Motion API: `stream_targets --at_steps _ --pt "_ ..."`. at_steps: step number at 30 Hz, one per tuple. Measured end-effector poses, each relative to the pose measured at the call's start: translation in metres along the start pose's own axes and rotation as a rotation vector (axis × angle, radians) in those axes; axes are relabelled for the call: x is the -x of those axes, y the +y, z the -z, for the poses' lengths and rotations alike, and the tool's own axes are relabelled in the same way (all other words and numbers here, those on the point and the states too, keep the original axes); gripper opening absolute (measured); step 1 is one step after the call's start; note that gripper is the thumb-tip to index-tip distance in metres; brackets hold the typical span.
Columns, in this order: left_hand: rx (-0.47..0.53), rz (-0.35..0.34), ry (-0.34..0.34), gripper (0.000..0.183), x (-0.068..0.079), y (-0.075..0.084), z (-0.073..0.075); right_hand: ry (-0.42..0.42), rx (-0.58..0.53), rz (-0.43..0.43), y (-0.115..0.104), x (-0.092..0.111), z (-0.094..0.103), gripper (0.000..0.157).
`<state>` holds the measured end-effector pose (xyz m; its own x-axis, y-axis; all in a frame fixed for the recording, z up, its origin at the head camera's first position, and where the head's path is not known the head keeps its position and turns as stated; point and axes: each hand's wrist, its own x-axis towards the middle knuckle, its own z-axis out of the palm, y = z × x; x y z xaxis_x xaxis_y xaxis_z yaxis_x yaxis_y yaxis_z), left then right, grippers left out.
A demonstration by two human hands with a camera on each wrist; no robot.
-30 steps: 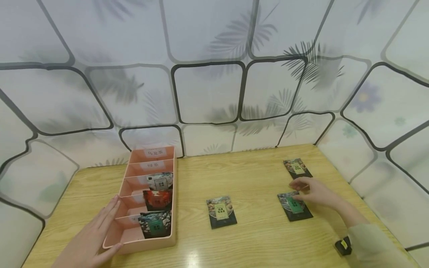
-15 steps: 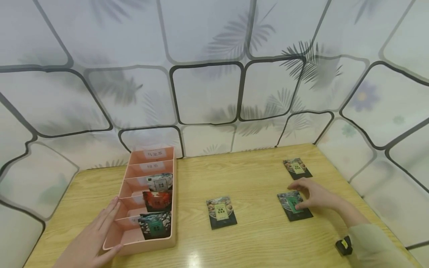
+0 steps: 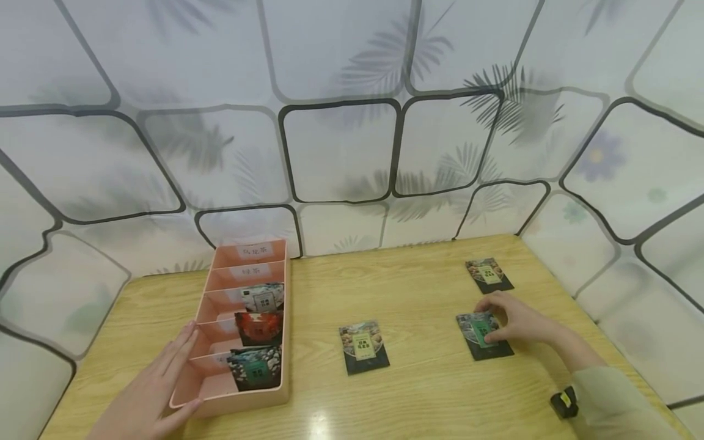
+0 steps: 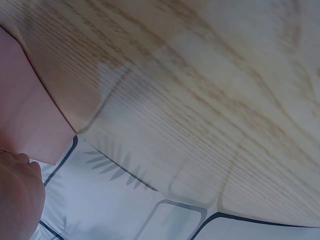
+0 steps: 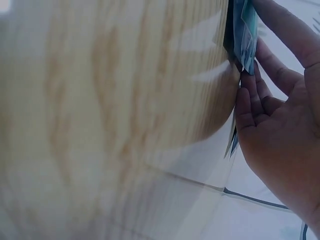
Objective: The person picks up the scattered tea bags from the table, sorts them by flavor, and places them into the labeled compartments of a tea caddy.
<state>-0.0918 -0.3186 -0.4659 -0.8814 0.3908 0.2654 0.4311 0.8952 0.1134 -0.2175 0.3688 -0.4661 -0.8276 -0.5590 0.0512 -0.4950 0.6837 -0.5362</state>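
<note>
My left hand (image 3: 145, 388) rests along the left side of a long pink divided box (image 3: 242, 403), fingers on its rim; in the left wrist view part of the hand (image 4: 20, 195) shows by the pink wall (image 4: 30, 110). At the right of the table, my right hand (image 3: 522, 321) pinches a dark tea sachet with a green label (image 3: 477, 333), thumb on its face and fingers at its far edge. This sachet still lies about flat on the table. In the right wrist view, the hand (image 5: 285, 110) bends its fingers around the sachet (image 5: 245, 37).
Two sachets with yellow labels lie apart: one sachet (image 3: 363, 347) mid-table, another sachet (image 3: 489, 275) behind my right hand. In the box stand a white sachet (image 3: 263, 299), a red sachet (image 3: 260, 328) and a green-labelled sachet (image 3: 255, 370). A small black object (image 3: 564, 403) lies near my right sleeve.
My right thumb has come down from above onto the green-labelled sachet, and the fingers have closed toward its edge. The left hand and the box stay in place.
</note>
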Motion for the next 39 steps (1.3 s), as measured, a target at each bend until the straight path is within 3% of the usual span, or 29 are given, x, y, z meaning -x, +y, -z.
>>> stream_targets --at_steps 10,18,33,39 --pt "0.013 -0.073 0.059 0.119 0.001 0.000 0.002 -0.005 -0.092 -0.114 0.002 -0.005 0.000 0.051" --pt "0.006 -0.048 0.039 0.118 0.001 0.000 0.002 -0.009 -0.135 -0.180 -0.002 -0.007 0.001 0.044" --pt "-0.003 -0.007 0.004 0.117 0.000 0.001 0.002 0.119 -0.052 -0.175 -0.008 -0.021 0.002 0.013" --pt "-0.001 -0.008 0.003 0.117 0.000 0.001 0.002 0.138 -0.014 -0.200 -0.016 -0.029 0.009 0.010"
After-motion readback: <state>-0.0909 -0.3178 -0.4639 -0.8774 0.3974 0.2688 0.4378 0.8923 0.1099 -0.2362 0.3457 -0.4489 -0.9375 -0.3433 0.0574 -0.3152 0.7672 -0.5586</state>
